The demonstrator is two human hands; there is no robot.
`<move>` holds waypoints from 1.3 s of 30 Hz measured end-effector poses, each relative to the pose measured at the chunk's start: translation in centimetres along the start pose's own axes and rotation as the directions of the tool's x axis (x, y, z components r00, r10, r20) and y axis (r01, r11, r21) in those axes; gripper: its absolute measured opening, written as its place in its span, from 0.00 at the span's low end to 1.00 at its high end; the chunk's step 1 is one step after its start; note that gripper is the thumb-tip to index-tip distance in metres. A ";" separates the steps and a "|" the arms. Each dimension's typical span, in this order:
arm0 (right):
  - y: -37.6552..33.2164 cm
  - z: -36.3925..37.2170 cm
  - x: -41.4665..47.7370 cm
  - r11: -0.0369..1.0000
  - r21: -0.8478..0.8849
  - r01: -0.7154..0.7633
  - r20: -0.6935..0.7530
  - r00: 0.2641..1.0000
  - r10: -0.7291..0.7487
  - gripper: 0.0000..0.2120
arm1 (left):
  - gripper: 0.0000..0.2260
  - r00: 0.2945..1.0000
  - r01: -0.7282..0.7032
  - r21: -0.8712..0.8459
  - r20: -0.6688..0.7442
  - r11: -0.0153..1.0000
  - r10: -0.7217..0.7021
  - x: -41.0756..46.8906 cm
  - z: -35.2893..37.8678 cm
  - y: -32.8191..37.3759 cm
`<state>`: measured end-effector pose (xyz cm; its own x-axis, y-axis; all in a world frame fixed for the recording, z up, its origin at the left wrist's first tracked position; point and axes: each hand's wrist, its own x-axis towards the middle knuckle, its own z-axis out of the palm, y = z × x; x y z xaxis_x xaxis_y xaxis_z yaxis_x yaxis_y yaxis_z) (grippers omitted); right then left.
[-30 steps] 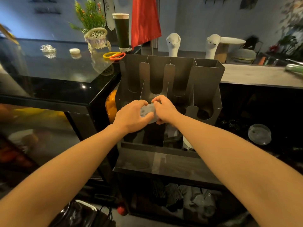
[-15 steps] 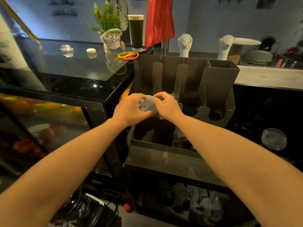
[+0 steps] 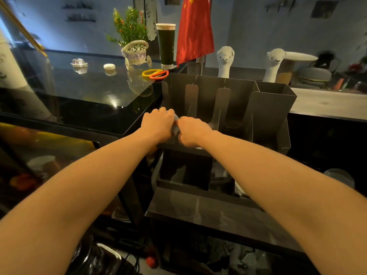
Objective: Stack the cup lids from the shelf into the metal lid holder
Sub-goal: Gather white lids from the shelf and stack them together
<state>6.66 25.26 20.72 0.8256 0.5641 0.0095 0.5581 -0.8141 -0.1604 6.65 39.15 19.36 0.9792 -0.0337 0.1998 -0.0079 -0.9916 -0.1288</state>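
A grey metal lid holder [image 3: 272,108] with several tall slotted compartments stands on a dark shelf [image 3: 208,211]. A clear plastic cup lid [image 3: 175,129] is squeezed between both hands at the front of the holder's leftmost compartment; only a sliver of it shows. My left hand [image 3: 157,126] grips its left side with curled fingers. My right hand [image 3: 193,132] grips its right side. Both hands touch each other over the lid.
A black glass counter [image 3: 89,90] lies to the left with a basket of flowers [image 3: 136,54], a tall dark cup [image 3: 165,45] and coloured rings [image 3: 155,74]. A red flag [image 3: 195,28] and two white figurines [image 3: 225,60] stand behind the holder. Another clear lid [image 3: 340,175] lies at right.
Both hands have closed in around the lid, which showed plainly between them before and is now almost hidden. They sit slightly lower against the front of the left compartment.
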 end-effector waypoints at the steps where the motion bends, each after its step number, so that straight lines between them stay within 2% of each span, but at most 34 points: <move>1: -0.3 -0.3 0.4 0.999 -0.051 -0.004 0.088 0.996 0.009 0.14 | 0.26 0.998 -0.007 0.022 0.055 1.000 0.006 0.3 0.1 0.2; 3: -0.7 -0.6 1.2 0.994 -0.107 -0.018 0.227 0.973 0.042 0.09 | 0.29 0.988 -0.047 0.066 0.152 0.997 0.037 1.0 0.6 0.4; 6: -0.7 -0.7 2.2 0.993 -0.109 -0.044 0.333 0.940 0.078 0.07 | 0.31 0.971 -0.093 0.109 0.230 0.990 0.066 1.9 1.2 0.2; 10: -0.8 -1.4 2.7 0.991 -0.132 0.005 0.365 0.930 0.044 0.16 | 0.28 0.940 -0.175 0.140 0.319 0.975 0.123 2.8 1.5 0.1; 13: -1.0 -1.7 3.2 0.988 -0.154 0.015 0.388 0.920 0.046 0.18 | 0.26 0.910 -0.211 0.232 0.401 0.949 0.105 3.5 1.4 0.1; 18: -1.2 -1.5 3.8 0.988 -0.153 0.004 0.438 0.897 0.064 0.21 | 0.18 0.853 -0.221 0.397 0.521 0.891 -0.021 4.4 1.9 0.8; 20: -1.2 -1.6 4.1 0.991 -0.137 -0.001 0.451 0.890 0.063 0.21 | 0.20 0.816 -0.201 0.383 0.575 0.902 -0.062 4.4 2.4 0.6; 22: -1.0 -1.5 4.4 0.992 -0.129 0.005 0.459 0.887 0.055 0.21 | 0.24 0.797 -0.142 0.288 0.601 0.947 -0.064 4.3 2.4 0.4; 23: -1.0 -1.5 4.4 0.992 -0.129 0.009 0.464 0.884 0.052 0.21 | 0.24 0.802 -0.142 0.261 0.595 0.955 -0.044 4.3 2.3 0.3; 26: -1.0 -1.1 4.4 0.989 -0.147 0.024 0.459 0.887 0.047 0.20 | 0.20 0.820 -0.217 0.327 0.572 0.920 -0.010 4.2 2.2 0.5; 30: -0.6 -0.2 4.5 0.987 -0.154 0.039 0.404 0.915 0.027 0.18 | 0.11 0.892 -0.177 0.282 0.452 0.943 0.032 4.1 3.3 0.2; 33: -0.4 0.7 4.4 0.980 -0.191 0.050 0.320 0.947 0.014 0.15 | 0.09 0.941 -0.140 0.257 0.335 0.956 0.048 3.5 3.7 -0.1; 37: 0.1 1.2 3.7 0.980 -0.198 0.029 0.192 0.981 0.009 0.12 | 0.07 0.975 -0.141 0.323 0.211 0.936 0.074 2.1 2.8 0.0; 39: 0.4 1.1 3.0 0.983 -0.182 0.018 0.090 0.996 -0.001 0.12 | 0.08 0.984 -0.148 0.277 0.134 0.949 0.115 1.0 2.2 -0.3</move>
<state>9.25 26.78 19.61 0.8140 0.5754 -0.0793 0.5786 -0.8153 0.0225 8.07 39.68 17.42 0.9901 -0.1303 0.0518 -0.0968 -0.9021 -0.4206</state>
